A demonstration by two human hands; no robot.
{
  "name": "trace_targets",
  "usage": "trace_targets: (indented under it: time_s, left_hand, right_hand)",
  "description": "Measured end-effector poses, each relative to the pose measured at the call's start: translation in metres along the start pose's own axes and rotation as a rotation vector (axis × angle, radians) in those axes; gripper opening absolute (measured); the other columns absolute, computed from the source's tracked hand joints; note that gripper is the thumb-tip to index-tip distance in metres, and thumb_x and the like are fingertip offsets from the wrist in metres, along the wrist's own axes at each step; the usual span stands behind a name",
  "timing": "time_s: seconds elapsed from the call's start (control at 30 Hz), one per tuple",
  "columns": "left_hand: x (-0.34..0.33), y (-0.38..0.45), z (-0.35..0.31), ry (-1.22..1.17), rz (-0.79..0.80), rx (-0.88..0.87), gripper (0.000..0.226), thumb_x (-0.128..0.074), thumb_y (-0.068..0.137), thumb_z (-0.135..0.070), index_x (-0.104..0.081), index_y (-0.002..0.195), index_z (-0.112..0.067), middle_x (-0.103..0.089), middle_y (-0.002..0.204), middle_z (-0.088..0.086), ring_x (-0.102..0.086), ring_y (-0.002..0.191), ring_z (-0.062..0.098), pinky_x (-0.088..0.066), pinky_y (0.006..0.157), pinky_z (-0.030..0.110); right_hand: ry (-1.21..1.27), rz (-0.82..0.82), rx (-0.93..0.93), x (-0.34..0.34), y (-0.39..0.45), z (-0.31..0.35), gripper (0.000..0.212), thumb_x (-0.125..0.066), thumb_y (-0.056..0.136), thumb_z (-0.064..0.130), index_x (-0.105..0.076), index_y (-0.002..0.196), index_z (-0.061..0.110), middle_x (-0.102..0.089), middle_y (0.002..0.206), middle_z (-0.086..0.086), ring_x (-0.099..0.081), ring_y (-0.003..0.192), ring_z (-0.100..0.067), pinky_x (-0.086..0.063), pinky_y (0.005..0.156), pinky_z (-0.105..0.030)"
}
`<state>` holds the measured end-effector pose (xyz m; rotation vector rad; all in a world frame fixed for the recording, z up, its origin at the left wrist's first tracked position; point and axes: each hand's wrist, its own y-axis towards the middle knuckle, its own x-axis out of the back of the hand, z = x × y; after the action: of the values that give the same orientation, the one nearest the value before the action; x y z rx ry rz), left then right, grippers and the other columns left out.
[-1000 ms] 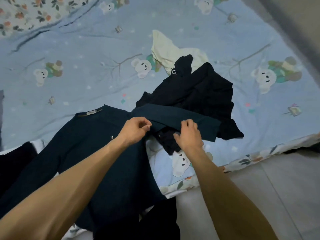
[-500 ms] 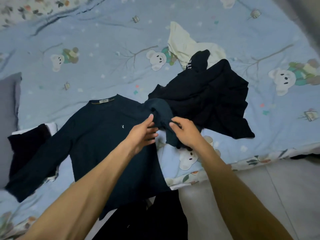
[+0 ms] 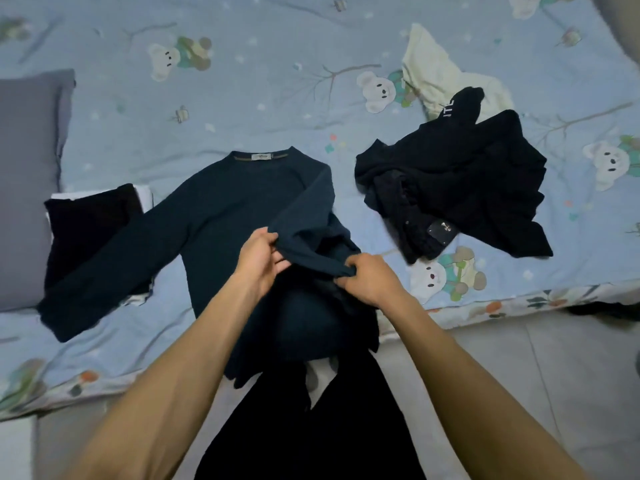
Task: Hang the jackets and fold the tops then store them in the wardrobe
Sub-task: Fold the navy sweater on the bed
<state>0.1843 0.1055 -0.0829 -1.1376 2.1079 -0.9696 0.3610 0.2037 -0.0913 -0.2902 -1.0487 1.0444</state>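
A dark teal long-sleeved top lies face up on the bed, collar away from me, its left sleeve stretched out to the lower left. Its right sleeve is drawn across the body. My left hand grips that sleeve along its edge, and my right hand pinches the cuff end. A crumpled black garment with white lettering lies to the right. Behind it shows a cream top.
A folded black garment on something white sits at the left beside a grey pillow. The blue bear-print bedsheet covers the bed. Its front edge meets grey floor tiles. My dark trousers are below.
Both hands pulled the right sleeve off the black pile and over the top's body, toward me. The view shifted right and down, so the pillow and folded black garment came into sight.
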Motion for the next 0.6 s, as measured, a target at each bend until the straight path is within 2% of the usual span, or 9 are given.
trace_targets:
  time_s: [0.07,0.13,0.2,0.23,0.3,0.33,0.47,0.53,0.6]
  left_hand:
    - [0.044,0.01,0.005,0.027,-0.056,0.016,0.022,-0.039,0.101,-0.009,-0.059,0.105,-0.017,-0.072,0.095,0.003,-0.069,0.083,0.017,-0.057,0.077,0.034]
    - [0.096,0.026,0.02,0.242,-0.13,0.047,0.019,-0.045,0.097,-0.012,-0.062,0.1,-0.02,-0.069,0.097,0.004,-0.065,0.081,0.017,-0.053,0.069,0.032]
    - [0.134,0.038,0.033,0.551,-0.184,0.065,0.013,-0.055,0.092,-0.015,-0.064,0.1,-0.02,-0.065,0.1,0.004,-0.06,0.088,0.019,-0.051,0.077,0.033]
    - [0.146,0.044,0.035,0.666,-0.201,0.054,0.018,-0.059,0.091,-0.017,-0.064,0.108,-0.018,-0.062,0.105,0.003,-0.057,0.093,0.019,-0.049,0.084,0.033]
    - [0.166,0.055,0.035,0.759,-0.185,0.012,0.031,-0.063,0.091,-0.02,-0.06,0.122,-0.016,-0.058,0.112,-0.001,-0.055,0.101,0.017,-0.045,0.093,0.029]
    - [0.171,0.06,0.033,0.774,-0.17,-0.016,0.03,-0.063,0.092,-0.021,-0.061,0.122,-0.016,-0.058,0.113,-0.002,-0.056,0.104,0.016,-0.045,0.094,0.027]
    - [0.171,0.093,0.023,0.804,-0.073,-0.088,0.009,-0.061,0.091,-0.021,-0.068,0.093,-0.025,-0.067,0.104,-0.003,-0.063,0.103,0.02,-0.051,0.093,0.034]
    - [0.163,0.112,0.021,0.838,-0.03,-0.126,0.01,-0.059,0.091,-0.021,-0.068,0.091,-0.026,-0.067,0.101,-0.006,-0.064,0.102,0.019,-0.052,0.092,0.035]
    - [0.145,0.141,0.021,0.908,0.015,-0.188,0.01,-0.058,0.094,-0.022,-0.068,0.097,-0.024,-0.066,0.103,-0.008,-0.062,0.102,0.016,-0.051,0.093,0.03]
  right_hand:
    - [0.083,0.025,0.013,-0.032,0.0,0.029,0.02,-0.071,0.082,0.033,-0.062,0.076,0.016,-0.066,0.079,-0.004,-0.063,0.08,-0.023,-0.052,0.071,-0.035]
    - [0.084,0.123,0.005,-0.073,0.004,0.055,0.025,-0.074,0.081,0.038,-0.064,0.084,0.015,-0.066,0.083,-0.002,-0.063,0.082,-0.021,-0.053,0.075,-0.035]
    - [0.022,0.196,-0.037,-0.101,0.01,0.064,0.034,-0.074,0.08,0.044,-0.063,0.093,0.015,-0.065,0.091,-0.002,-0.063,0.085,-0.021,-0.054,0.08,-0.036]
    - [0.003,0.189,-0.061,-0.108,0.015,0.063,0.035,-0.074,0.081,0.045,-0.063,0.094,0.015,-0.066,0.093,-0.003,-0.062,0.086,-0.021,-0.054,0.081,-0.036]
    - [0.011,0.129,-0.11,-0.117,0.021,0.06,0.031,-0.072,0.083,0.042,-0.063,0.094,0.015,-0.066,0.096,-0.004,-0.062,0.086,-0.021,-0.054,0.08,-0.035]
    - [0.012,0.087,-0.126,-0.116,0.023,0.055,0.028,-0.072,0.084,0.04,-0.063,0.094,0.016,-0.067,0.098,-0.005,-0.062,0.087,-0.022,-0.053,0.081,-0.035]
    - [-0.004,-0.074,-0.185,-0.109,0.037,0.033,0.022,-0.068,0.087,0.032,-0.064,0.1,0.014,-0.067,0.102,-0.006,-0.063,0.095,-0.025,-0.053,0.086,-0.038]
    - [-0.026,-0.144,-0.19,-0.101,0.049,0.022,0.022,-0.065,0.088,0.026,-0.064,0.105,0.012,-0.067,0.105,-0.007,-0.062,0.099,-0.027,-0.052,0.088,-0.039]
    - [-0.082,-0.217,-0.176,-0.095,0.072,0.009,0.026,-0.062,0.089,0.021,-0.061,0.113,0.011,-0.063,0.113,-0.009,-0.06,0.104,-0.029,-0.052,0.087,-0.039]
